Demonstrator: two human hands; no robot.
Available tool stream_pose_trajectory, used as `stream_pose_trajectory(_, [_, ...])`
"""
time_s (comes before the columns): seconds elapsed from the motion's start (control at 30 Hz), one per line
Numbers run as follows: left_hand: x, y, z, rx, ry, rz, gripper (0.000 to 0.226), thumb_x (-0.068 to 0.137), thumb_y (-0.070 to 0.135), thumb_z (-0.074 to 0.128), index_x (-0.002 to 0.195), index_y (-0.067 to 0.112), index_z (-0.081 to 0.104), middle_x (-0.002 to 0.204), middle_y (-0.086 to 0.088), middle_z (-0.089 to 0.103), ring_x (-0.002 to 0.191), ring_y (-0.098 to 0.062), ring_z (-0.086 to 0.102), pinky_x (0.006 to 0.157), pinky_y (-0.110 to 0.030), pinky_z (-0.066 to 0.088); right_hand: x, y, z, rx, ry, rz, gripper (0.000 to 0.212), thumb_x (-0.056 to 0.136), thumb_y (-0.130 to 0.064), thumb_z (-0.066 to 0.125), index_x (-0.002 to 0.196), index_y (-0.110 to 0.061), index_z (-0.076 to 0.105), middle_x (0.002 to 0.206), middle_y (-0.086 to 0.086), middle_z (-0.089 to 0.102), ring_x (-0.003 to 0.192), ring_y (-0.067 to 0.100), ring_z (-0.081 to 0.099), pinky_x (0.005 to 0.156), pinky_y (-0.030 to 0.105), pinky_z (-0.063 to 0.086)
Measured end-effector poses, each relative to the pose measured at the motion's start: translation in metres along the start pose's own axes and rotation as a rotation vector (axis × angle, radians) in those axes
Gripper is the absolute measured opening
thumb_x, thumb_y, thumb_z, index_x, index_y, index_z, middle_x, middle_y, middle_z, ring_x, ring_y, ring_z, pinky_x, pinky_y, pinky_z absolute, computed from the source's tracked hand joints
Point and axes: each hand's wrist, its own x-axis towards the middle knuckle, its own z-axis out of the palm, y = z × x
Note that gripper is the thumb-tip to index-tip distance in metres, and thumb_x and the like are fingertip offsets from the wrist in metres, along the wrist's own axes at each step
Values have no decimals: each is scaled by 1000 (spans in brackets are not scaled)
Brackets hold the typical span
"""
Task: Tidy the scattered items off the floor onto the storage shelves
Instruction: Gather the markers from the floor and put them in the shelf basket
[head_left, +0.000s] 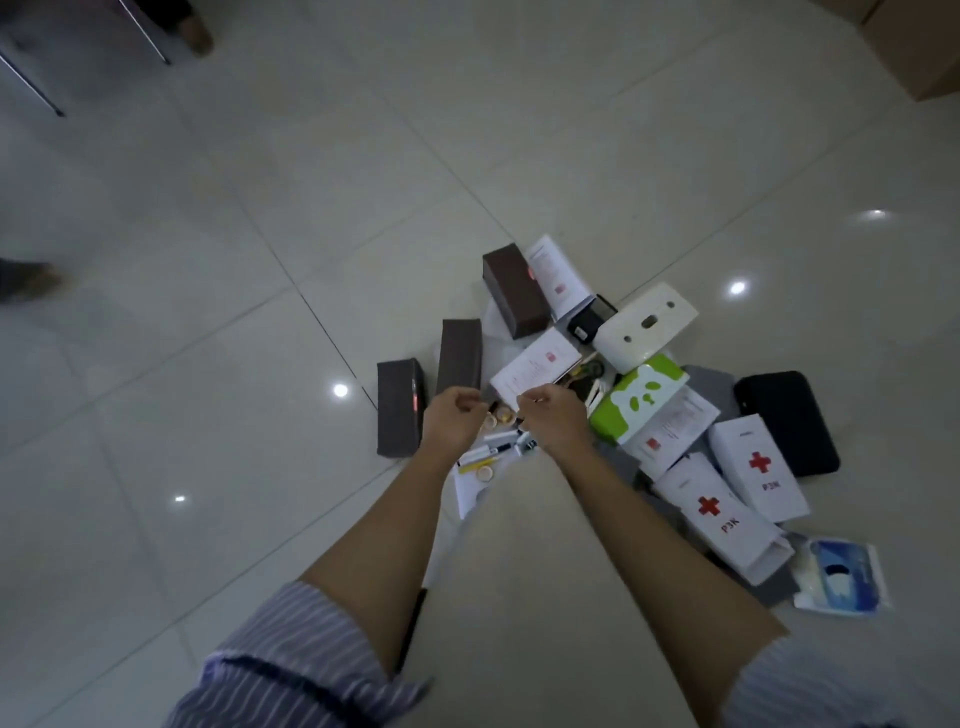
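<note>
Your left hand (451, 418) and right hand (553, 415) look curled (holding what, I cannot tell); grab small pens (488, 453) together; boxes (397, 408) next.

Bare tile floor (218, 322) is lying open to the left of and beyond the heap. 3 dark boxes (399, 408) are walling the heap's left edge, with narrow gaps between them. A white tissue holder (644, 325), a green-and-white box (636, 402), 2 red-cross cartons (722, 519) and a black case (787, 421) are crowding the right side, touching or overlapping. Pens and tape rolls (493, 452) are cluttering the middle. Both forearms are reaching in from the near side.
</note>
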Motion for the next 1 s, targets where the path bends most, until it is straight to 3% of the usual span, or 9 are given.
stream_pose_trajectory(0.1, [44, -52, 28, 25, -27, -13, 29, 91, 16, 63, 119, 9, 65, 111, -4, 69, 100, -14, 60, 85, -20, 41, 37, 50, 37, 9, -10, 29, 20, 91, -21, 56, 93, -6, 69, 90, 7, 69, 86, 22, 61, 68, 28, 43])
stream_pose_trajectory(0.23, [106, -109, 59, 46, -64, -10, 30, 93, 8, 59, 123, 3, 61, 116, -10, 65, 98, -13, 52, 85, -22, 39, 106, 114, 70, 19, -10, 22, 16, 89, -24, 57, 80, -14, 67, 82, 7, 67, 81, 28, 61, 76, 43, 52])
stream_pose_trajectory(0.37, [165, -162, 85, 66, 4, 57, 30, 92, 17, 64, 120, 7, 63, 109, -5, 66, 96, -17, 58, 82, -26, 42, 168, 146, 84, -119, 4, -113, 18, 95, -23, 56, 100, -10, 68, 90, 0, 60, 85, 14, 53, 72, 21, 36])
stream_pose_trajectory(0.53, [217, -213, 105, 205, -48, 143, 27, 92, 16, 61, 114, 1, 64, 105, -12, 68, 105, -29, 62, 78, -30, 47, 223, 177, 107, -108, 19, -187, 20, 93, -24, 59, 102, -8, 66, 105, 10, 70, 94, 24, 67, 83, 33, 53])
stream_pose_trajectory(0.67, [228, -234, 109, 301, -80, 174, 33, 94, 16, 61, 124, 3, 62, 121, -14, 65, 114, -26, 59, 94, -28, 44, 231, 201, 123, -112, -13, -179, 13, 92, -24, 61, 96, -11, 64, 112, 12, 69, 97, 23, 66, 71, 29, 50])
stream_pose_trajectory(0.77, [227, -247, 117, 350, -95, 189, 34, 94, 16, 60, 125, 4, 62, 128, -13, 62, 119, -27, 56, 101, -31, 45, 226, 218, 133, -142, -62, -158, 16, 93, -23, 60, 95, -8, 65, 100, 15, 71, 91, 28, 69, 67, 33, 53])
stream_pose_trajectory(0.87, [226, -262, 128, 434, -165, 227, 30, 93, 16, 61, 122, 7, 64, 129, -13, 61, 118, -28, 57, 97, -31, 46, 218, 241, 145, -204, -69, -167, 26, 93, -18, 58, 99, 5, 67, 97, 23, 70, 86, 32, 68, 68, 37, 54])
stream_pose_trajectory(0.93, [228, -272, 133, 518, -191, 261, 23, 93, 13, 59, 115, 12, 65, 128, -15, 61, 115, -28, 57, 91, -27, 44, 211, 259, 152, -308, -88, -184, 22, 91, -15, 59, 94, 5, 69, 95, 21, 70, 93, 32, 67, 73, 34, 53])
stream_pose_trajectory(1.0, [230, -284, 137, 584, -190, 279, 26, 92, 12, 59, 117, 11, 65, 127, -15, 60, 112, -29, 58, 87, -25, 44, 205, 279, 157, -446, -132, -200, 21, 89, -14, 61, 98, 3, 70, 107, 16, 68, 105, 30, 64, 79, 30, 52])
